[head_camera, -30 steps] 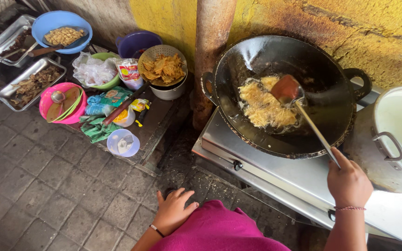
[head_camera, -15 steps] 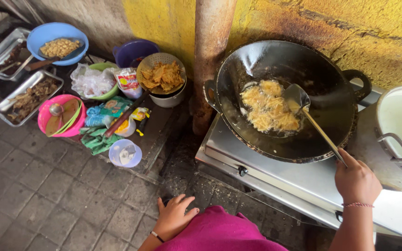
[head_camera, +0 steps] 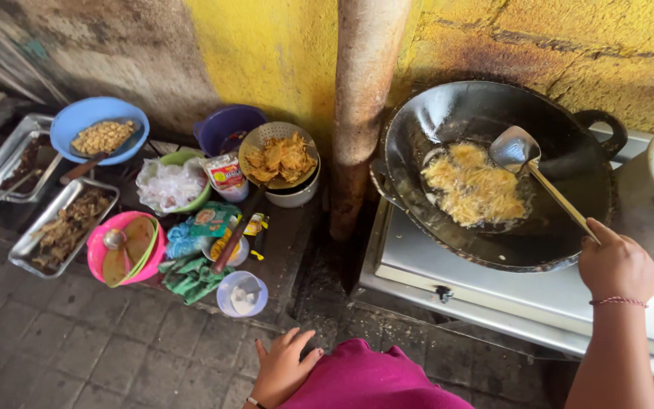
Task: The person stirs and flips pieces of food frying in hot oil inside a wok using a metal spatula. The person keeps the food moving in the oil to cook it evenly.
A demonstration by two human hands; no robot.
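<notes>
Right hand [head_camera: 618, 266] at the right of the frame, fingers closed tight around the thin handle of a long metal ladle [head_camera: 516, 148]. Ladle bowl up over the yellow frying batter [head_camera: 477, 191] inside the big round black wok [head_camera: 493, 174], upper right of the frame. Wok sitting on a flat silver stove [head_camera: 493, 291]. Left hand [head_camera: 281, 369] at the bottom middle, fingers open and spread, holding nothing, resting on a pink cloth knee [head_camera: 376, 382]. Round metal strainer of golden fried bits [head_camera: 279, 156] near the middle, left of the rusty pipe [head_camera: 361, 113]. Blue bowl of crumbs [head_camera: 98, 127] at the upper left.
</notes>
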